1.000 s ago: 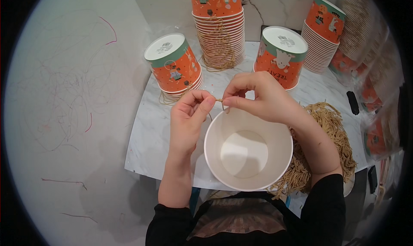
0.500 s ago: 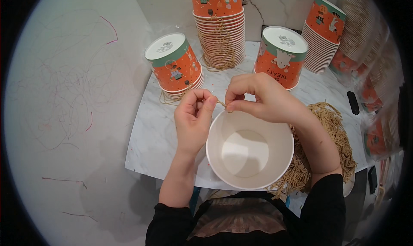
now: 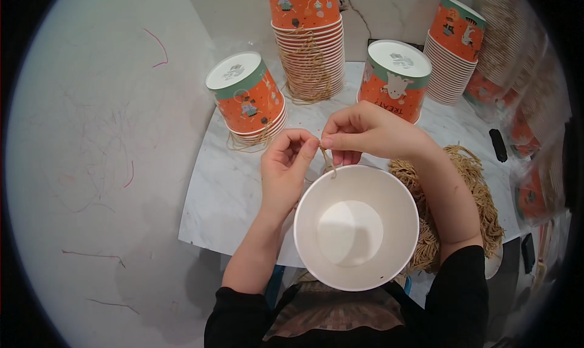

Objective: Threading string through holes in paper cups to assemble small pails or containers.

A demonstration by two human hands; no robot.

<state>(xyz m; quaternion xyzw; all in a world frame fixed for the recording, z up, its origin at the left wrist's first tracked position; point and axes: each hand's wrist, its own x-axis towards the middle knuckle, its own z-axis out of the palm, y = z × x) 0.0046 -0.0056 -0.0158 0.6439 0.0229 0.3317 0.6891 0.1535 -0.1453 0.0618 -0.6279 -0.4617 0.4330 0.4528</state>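
A white-lined paper bucket (image 3: 389, 257) faces me with its mouth up, near the table's front edge. At its far rim, a tan cord (image 3: 328, 160) runs up from the rim to my fingertips. My left hand (image 3: 286, 165) pinches the cord between thumb and forefinger, left of the rim's far point. My right hand (image 3: 359, 132) is closed on the same cord, its thumb and forefinger almost touching the left fingertips. Where the cord joins the bucket is partly hidden by the rim.
A heap of tan cords (image 3: 474, 184) lies under my right forearm. Upside-down orange and green buckets stand in stacks: left (image 3: 246, 98), centre (image 3: 309, 56), right (image 3: 395, 83) and far right (image 3: 453, 50). Bagged buckets (image 3: 526, 135) line the right side. A black object (image 3: 497, 145) lies near them.
The bucket has shifted slightly toward me. My left hand has moved right, bringing both hands' fingertips together, and the cord now shows hanging down to the rim.
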